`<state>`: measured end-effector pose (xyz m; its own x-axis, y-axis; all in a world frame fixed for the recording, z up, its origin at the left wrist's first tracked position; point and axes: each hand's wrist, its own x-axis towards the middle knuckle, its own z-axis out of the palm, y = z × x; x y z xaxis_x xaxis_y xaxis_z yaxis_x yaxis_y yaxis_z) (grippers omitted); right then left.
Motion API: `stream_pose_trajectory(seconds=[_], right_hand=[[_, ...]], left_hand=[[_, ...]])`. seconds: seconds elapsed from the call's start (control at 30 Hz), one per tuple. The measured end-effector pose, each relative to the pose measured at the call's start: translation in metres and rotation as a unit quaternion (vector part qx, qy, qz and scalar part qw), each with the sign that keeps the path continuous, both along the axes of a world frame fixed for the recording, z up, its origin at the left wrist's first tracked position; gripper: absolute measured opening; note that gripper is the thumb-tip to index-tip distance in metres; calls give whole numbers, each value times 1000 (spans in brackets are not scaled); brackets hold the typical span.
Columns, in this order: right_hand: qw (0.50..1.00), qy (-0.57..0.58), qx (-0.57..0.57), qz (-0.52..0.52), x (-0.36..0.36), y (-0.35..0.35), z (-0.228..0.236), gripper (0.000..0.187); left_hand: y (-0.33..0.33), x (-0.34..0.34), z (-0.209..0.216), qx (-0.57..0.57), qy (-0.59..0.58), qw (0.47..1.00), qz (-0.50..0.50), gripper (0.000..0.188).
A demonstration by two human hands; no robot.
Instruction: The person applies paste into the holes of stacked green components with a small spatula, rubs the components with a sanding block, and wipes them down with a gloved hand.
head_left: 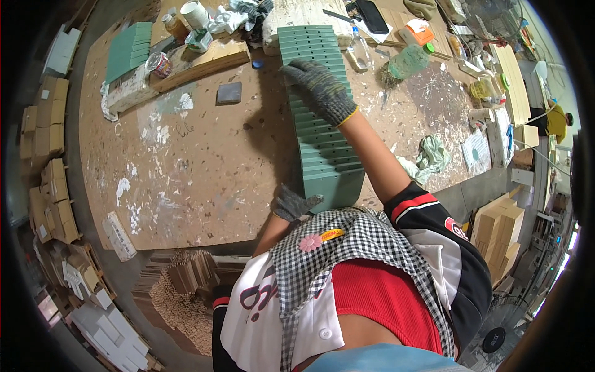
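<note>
A long row of overlapping green panels (325,149) with small holes runs from the far side of the table down to my apron. My right hand (322,90), in a dark grey knitted glove with a yellow cuff, reaches over the far part of the row. Its fingers bend over the left edge of the panels; the fingertips are partly hidden. At the near left corner, my left hand (292,203), gloved in the same grey, has its thumb on the nearest panel. The fingers of that hand curl at the panel's edge.
More green panels (129,51) lean on a white-spattered block (133,93) at the far left. A small grey block (229,93) lies left of the row. Rightward are a clear bottle (359,53), a green plastic bottle (409,61), a phone (372,17) and a crumpled cloth (432,155).
</note>
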<state>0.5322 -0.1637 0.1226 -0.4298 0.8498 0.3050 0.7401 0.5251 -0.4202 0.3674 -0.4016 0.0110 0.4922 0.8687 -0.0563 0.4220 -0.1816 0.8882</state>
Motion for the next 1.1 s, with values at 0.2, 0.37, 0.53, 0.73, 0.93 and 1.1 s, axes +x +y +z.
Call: stream_pose_trajectory(seconds=[0.2, 0.37, 0.53, 0.73, 0.93, 1.1], right_hand=[[991, -6, -39, -127, 101, -15, 8, 36], [982, -11, 1, -187, 115, -20, 15, 45], [995, 66, 2, -73, 42, -18, -3, 43], [999, 10, -32, -35, 25, -13, -16, 35], [980, 29, 36, -194, 145, -33, -6, 28], [727, 573, -193, -325, 196, -84, 7, 36]], left_hand=[[6, 5, -7, -22, -40, 999, -22, 100], [11, -1, -2, -102, -33, 991, -81, 99], [1, 2, -12, -13, -15, 999, -43, 101], [-2, -7, 3, -102, 68, 991, -56, 105], [-7, 1, 4, -65, -11, 998, 10, 100], [-5, 0, -5, -66, 2, 998, -18, 98]])
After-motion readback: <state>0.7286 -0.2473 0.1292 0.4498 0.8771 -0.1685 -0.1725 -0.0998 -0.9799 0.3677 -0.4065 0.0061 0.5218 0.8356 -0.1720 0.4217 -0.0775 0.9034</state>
